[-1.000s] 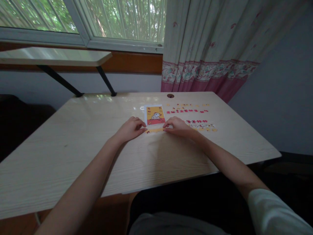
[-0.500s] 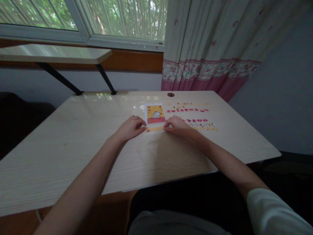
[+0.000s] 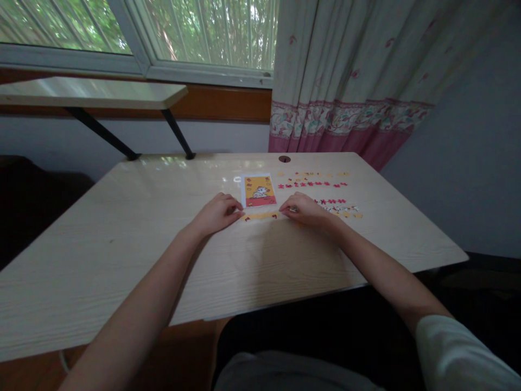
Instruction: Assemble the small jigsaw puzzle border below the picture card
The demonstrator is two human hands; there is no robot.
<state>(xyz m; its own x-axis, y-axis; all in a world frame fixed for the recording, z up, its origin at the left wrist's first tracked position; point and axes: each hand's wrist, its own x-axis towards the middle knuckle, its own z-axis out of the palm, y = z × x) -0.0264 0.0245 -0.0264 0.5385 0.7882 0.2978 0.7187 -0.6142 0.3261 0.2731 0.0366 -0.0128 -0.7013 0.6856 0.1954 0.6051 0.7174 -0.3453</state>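
Two curled hands, grip unclear, yellow strip between, right one partly hiding puzzle rows

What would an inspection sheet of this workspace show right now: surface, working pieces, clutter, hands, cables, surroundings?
Surface: pale wood-grain table.
Job's things: picture card; yellow strip on its near side; rows of small pieces to the right, red, yellow and white.
Clutter: nothing seen.
Hands: left hand at the strip's left end; right hand by its right end, grip unclear.
Cables: pale cord-like line below the table, lower left; possibly a cable.
Surroundings: window, curtain, raised shelf.
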